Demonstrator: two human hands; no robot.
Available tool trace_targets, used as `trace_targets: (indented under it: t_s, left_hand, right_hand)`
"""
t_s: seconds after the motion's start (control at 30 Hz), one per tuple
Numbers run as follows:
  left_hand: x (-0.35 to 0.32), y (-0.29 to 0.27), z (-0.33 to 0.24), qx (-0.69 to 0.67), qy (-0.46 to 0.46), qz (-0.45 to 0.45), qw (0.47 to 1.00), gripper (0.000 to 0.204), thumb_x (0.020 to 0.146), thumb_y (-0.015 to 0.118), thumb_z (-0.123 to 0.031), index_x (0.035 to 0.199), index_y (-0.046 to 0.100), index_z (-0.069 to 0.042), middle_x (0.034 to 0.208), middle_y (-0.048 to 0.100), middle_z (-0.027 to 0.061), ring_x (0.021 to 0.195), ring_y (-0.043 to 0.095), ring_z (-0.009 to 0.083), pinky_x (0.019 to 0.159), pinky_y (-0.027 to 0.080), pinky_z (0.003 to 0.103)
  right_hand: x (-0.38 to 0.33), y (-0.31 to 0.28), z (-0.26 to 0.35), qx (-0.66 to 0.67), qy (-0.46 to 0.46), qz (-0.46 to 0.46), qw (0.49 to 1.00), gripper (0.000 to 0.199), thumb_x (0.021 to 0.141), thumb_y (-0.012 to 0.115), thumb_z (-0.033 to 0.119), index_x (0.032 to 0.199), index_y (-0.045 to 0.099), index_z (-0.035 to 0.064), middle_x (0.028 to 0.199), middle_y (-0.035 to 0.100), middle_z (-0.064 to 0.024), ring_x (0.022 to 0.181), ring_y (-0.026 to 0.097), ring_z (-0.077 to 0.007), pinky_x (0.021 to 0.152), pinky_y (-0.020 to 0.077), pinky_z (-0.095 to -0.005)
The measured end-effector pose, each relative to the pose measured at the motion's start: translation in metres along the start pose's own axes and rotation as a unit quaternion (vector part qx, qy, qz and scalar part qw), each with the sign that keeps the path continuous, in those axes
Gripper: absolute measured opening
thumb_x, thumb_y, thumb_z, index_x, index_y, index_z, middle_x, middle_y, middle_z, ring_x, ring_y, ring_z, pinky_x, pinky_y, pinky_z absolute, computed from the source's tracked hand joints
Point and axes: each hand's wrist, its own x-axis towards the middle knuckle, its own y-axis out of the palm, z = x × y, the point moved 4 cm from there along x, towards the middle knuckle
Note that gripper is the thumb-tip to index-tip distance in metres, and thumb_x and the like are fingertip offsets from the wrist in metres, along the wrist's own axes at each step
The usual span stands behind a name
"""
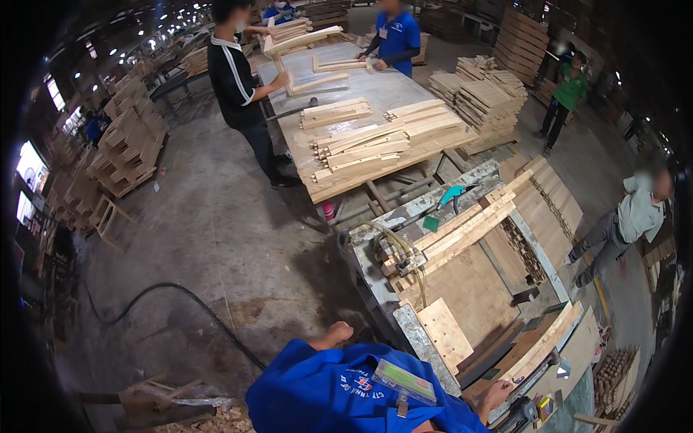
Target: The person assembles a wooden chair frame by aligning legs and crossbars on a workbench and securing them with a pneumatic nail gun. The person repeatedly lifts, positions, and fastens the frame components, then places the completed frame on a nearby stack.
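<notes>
My left hand (340, 333) hangs low beside the near left corner of a metal-framed work fixture (372, 278). Its fingers are curled into a fist, and nothing shows in them. On the other side, my right hand (497, 395) is at the near edge of the fixture, by the end of a pale wooden rail (545, 343). Those fingers are bent together; what they hold, if anything, is too small to make out. A plywood piece (445, 333) lies on the fixture's near left side. Across its far side run long wooden bars (473, 232).
A teal-handled tool (452, 194) and a green pad (431, 224) lie on the fixture's far rim. Beyond stands a table (346, 189) with wooden strips (368, 148), where people handle frames. A black hose (189, 294) crosses the floor. One person (626, 224) is at the right.
</notes>
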Motion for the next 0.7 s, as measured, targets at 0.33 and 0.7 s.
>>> trace_targets:
  t_s: [0.33, 0.7]
  left_hand:
    - [-0.023, 0.015, -0.001, -0.137, 0.069, -0.031, 0.988, 0.039, 0.081, 0.059, -0.039, 0.065, 0.067, -0.004, 0.064, 0.066, 0.0123, 0.067, 0.069, 0.0277, 0.064, 0.051, 0.043]
    - [-0.055, 0.048, 0.011, -0.165, 0.089, -0.051, 0.981, 0.036, 0.085, 0.058, -0.035, 0.068, 0.07, -0.006, 0.071, 0.069, 0.0144, 0.065, 0.067, 0.0299, 0.061, 0.051, 0.043]
  right_hand:
    - [0.018, 0.011, -0.019, 0.017, -0.039, 0.019, 0.999, 0.025, 0.095, 0.054, 0.03, 0.096, 0.057, 0.0053, 0.088, 0.065, -0.0152, 0.082, 0.062, -0.0325, 0.078, 0.0494, -0.0452]
    - [0.02, 0.035, 0.057, 0.262, -0.267, 0.178, 0.91, 0.01, 0.097, 0.063, 0.009, 0.093, 0.059, 0.0018, 0.081, 0.055, -0.0034, 0.074, 0.05, -0.0164, 0.069, 0.0458, -0.032]
